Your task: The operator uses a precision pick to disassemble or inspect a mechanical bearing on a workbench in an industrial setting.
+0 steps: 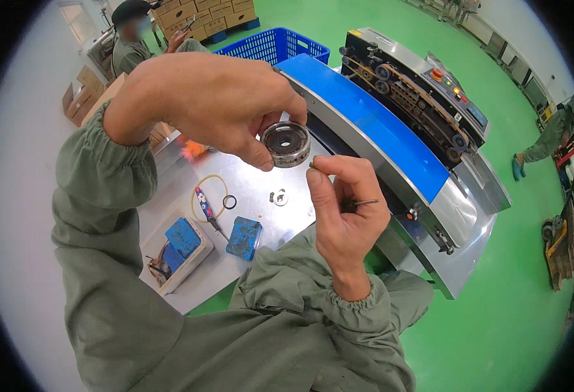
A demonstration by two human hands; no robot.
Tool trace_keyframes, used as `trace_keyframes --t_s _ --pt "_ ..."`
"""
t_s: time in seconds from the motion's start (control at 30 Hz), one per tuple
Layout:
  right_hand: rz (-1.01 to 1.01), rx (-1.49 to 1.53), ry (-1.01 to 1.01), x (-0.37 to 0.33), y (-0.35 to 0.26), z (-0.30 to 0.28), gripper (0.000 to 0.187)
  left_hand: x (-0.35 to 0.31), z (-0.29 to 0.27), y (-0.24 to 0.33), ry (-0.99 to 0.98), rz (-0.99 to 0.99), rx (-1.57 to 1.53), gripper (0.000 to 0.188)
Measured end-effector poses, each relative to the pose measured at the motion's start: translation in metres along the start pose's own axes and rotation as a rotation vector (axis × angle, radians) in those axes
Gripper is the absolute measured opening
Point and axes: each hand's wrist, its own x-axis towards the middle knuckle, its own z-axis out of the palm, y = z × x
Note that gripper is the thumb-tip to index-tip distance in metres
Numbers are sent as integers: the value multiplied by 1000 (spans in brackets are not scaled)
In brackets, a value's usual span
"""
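My left hand [221, 108] grips a round metal wheel [286, 144] by its rim, thumb on the near side. The wheel has a shiny outer ring, a dark inner face and a small centre hole, and is held above the metal table [261, 176]. Just right of it, my right hand [352, 222] pinches a tiny greenish piece [311, 165] between thumb and forefinger; its kind is too small to tell. A thin metal rod [366, 202] sticks out from the curled fingers of that hand, its other end hidden.
On the table lie a screwdriver [205, 206], a yellow band [225, 186], a black ring [230, 202], a metal washer [280, 197], a blue block [244, 238] and a white tray [195, 264]. A blue-belted conveyor machine [372, 121] stands right. Beyond are a blue crate [267, 44] and a person [130, 52].
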Motion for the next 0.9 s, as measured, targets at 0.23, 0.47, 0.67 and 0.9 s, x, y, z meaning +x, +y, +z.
trace_keyframes --t_s 0.23,0.47,0.67,0.9 --pt "88 122 17 -5 4 3 13 -2 3 0 4 -33 7 46" --pt "96 134 8 -6 10 4 12 -2 2 0 1 -20 4 46" --pt "100 151 -1 -7 14 11 12 -2 3 0 18 11 15 47" --pt "118 146 3 -8 15 13 13 -2 3 -1 21 7 7 48"
